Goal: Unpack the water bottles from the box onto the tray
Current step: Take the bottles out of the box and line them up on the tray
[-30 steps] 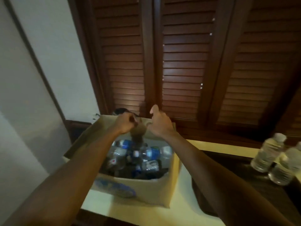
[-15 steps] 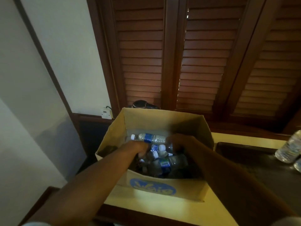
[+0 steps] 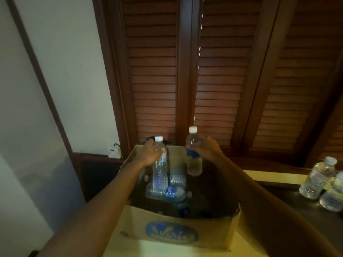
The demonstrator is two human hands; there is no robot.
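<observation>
An open cardboard box (image 3: 172, 230) with a blue logo stands on a pale counter in front of me. My left hand (image 3: 148, 153) grips an upright clear water bottle (image 3: 160, 173) by its upper part, above the box. My right hand (image 3: 208, 150) grips a second bottle (image 3: 194, 162) with a blue label, held upright and a little higher. Several more bottles (image 3: 167, 191) lie on their sides inside the box. A dark tray (image 3: 289, 197) lies to the right, and two bottles (image 3: 317, 178) stand on its far right end.
Brown louvred shutters (image 3: 213, 80) close off the back. A white wall runs along the left, with a small socket and plug (image 3: 114, 151) behind the box. A dark round object (image 3: 152, 140) peeks out behind the box's far edge.
Both hands were down inside the box half a second ago. They have come up, each holding a bottle upright above the box.
</observation>
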